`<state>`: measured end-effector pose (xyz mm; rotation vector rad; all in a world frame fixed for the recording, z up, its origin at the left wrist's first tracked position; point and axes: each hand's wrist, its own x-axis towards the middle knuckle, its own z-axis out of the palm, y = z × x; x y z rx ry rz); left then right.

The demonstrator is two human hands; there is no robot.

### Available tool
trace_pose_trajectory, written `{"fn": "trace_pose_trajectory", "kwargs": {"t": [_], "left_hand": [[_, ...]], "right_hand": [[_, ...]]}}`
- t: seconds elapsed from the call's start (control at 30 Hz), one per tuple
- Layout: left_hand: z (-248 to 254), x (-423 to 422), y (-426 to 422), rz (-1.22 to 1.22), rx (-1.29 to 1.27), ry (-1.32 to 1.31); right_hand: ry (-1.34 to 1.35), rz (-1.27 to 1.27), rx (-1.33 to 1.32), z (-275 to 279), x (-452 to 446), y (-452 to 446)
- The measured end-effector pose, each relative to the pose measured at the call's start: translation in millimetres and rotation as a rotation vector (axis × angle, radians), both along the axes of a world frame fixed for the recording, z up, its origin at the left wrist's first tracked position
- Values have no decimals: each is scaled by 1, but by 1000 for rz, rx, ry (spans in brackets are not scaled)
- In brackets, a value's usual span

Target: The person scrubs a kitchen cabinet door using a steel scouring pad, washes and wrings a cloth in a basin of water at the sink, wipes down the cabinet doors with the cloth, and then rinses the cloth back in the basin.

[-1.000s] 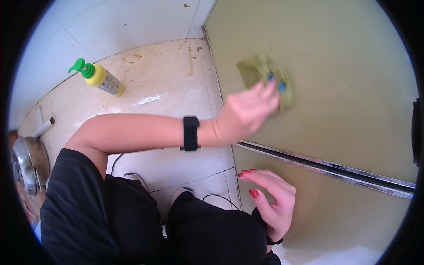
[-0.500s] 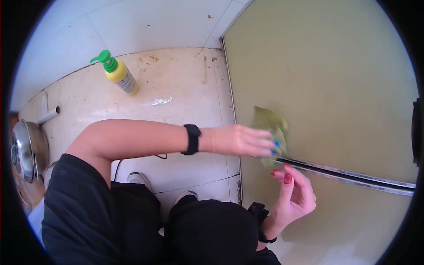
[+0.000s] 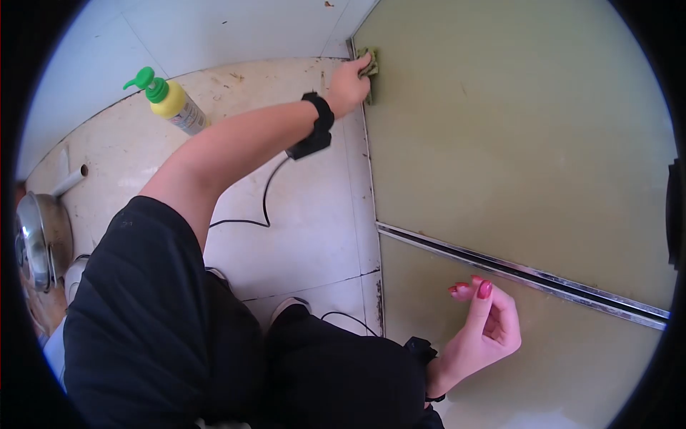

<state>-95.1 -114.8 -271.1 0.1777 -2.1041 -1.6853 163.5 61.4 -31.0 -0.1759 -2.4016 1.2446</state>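
My left hand (image 3: 348, 87) is stretched up to the far corner, closed on a crumpled green cloth (image 3: 369, 63). The cloth presses against the far edge of a large olive-beige door panel (image 3: 514, 129), beside the wall. Lower right, my right hand (image 3: 489, 322) hovers over the panel below the metal-trimmed gap (image 3: 500, 266). Its fingers are curled, with the thumb close to the fingertips and nothing seen between them. Both wrists wear black bands; a black box with a cable (image 3: 266, 193) hangs at the left one.
A yellow pump bottle with a green top (image 3: 171, 104) stands on the stained tiled floor (image 3: 300, 207) near the white wall (image 3: 200, 36). At the far left are a metal pot with a lid (image 3: 46, 236) and a pale tube (image 3: 70, 180). My shoe (image 3: 289, 306) shows below.
My left hand has moved with the cloth from the middle of the panel, near the gap, up to its far corner. My right hand has barely moved. The view has shifted slightly.
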Motion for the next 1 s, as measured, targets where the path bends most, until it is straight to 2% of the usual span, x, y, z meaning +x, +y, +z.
{"fn": "trace_pose_trajectory", "kwargs": {"t": [0.1, 0.2, 0.33, 0.53, 0.7, 0.77, 0.87, 0.97, 1.0], "left_hand": [[5, 22, 25, -6, 46, -144], [29, 63, 52, 9, -86, -299], [53, 107, 84, 26, 105, -499], [100, 161, 113, 9, 244, -689], [161, 165, 110, -69, 576, -990], [187, 167, 97, -126, 712, -991], [195, 171, 78, -280, 853, -745], [170, 161, 44, -372, 797, -499], [143, 147, 33, -342, 831, -493]], "right_hand": [[-51, 96, -50, 2, 0, 5], [-99, 132, -24, 5, 0, 8], [-107, 180, -42, 4, 1, 14], [-111, 183, -74, -3, 2, 15], [-141, 190, -60, -8, 1, 16], [-137, 158, -86, -6, 2, 9], [-118, 151, -143, -5, 3, 9], [-115, 159, -168, -5, 4, 10], [-116, 157, -171, -4, 5, 10]]}}
